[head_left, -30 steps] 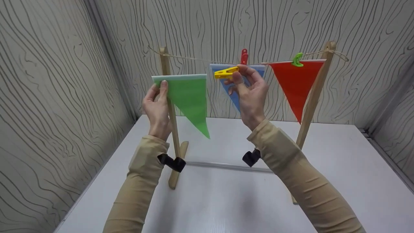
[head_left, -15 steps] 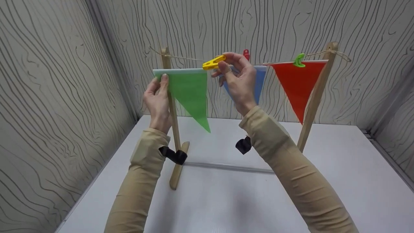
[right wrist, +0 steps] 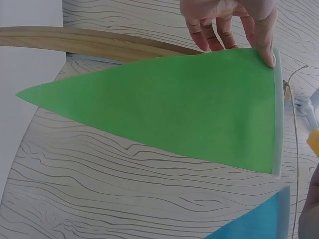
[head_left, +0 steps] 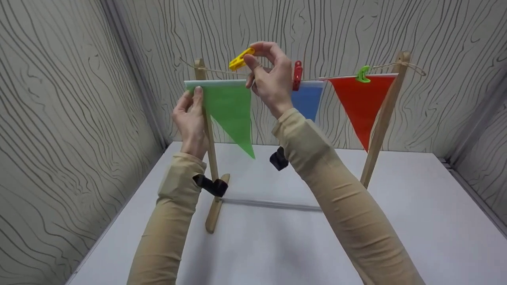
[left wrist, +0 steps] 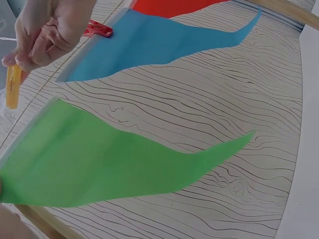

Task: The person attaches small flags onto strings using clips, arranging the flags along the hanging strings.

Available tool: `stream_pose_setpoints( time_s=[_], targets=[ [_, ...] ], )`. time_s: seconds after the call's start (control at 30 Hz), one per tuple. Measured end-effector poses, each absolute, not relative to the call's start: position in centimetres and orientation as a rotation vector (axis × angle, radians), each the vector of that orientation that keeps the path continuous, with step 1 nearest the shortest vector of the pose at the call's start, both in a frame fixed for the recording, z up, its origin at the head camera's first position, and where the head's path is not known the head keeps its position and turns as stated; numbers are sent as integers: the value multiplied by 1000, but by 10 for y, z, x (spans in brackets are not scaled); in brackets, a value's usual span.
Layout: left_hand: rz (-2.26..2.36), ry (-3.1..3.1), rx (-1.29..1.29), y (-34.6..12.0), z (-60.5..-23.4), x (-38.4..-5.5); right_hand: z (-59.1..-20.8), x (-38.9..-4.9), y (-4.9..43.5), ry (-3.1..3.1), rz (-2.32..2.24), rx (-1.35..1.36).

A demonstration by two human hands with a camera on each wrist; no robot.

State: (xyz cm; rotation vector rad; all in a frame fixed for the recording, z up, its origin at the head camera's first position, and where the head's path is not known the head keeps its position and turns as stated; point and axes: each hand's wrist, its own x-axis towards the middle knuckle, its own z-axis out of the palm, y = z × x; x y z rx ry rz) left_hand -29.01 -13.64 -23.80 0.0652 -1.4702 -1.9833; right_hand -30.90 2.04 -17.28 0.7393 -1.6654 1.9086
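My left hand (head_left: pixel 191 120) pinches a green pennant (head_left: pixel 233 105) near the left end of its white top edge, thumb in front. The pennant hangs point down, just under the string (head_left: pixel 222 72) and in front of the left post. In my right hand (head_left: pixel 273 75) a yellow clothespin (head_left: pixel 241 59) is pinched between thumb and fingers, above the string and the pennant's right half. The right wrist view shows the left thumb on the green pennant (right wrist: pixel 179 109), with a bit of the yellow clothespin (right wrist: pixel 313 143) at the edge.
A blue pennant (head_left: pixel 309 99), partly behind my right hand, hangs by a red clothespin (head_left: pixel 297 75). Right of it a red pennant (head_left: pixel 362 103) hangs by a green clothespin (head_left: pixel 363 74). Wooden posts (head_left: pixel 384 118) hold the string over a white table (head_left: pixel 257 245).
My right hand has moved left and up with the yellow clothespin, from before the blue pennant to above the green one. My left hand has raised the green pennant slightly toward the string.
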Motion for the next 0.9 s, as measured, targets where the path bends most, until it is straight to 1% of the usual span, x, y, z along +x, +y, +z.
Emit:
stream_pose_setpoints(
  time_s=[0.23,0.9],
  targets=[
    [-1977,-1456,40,-137,-234,-292,-163,-312,13,-1754,1866,750],
    [-1962,-1494,52,-139,-230,-294,-161,-319,9,-1931,1693,739]
  ],
)
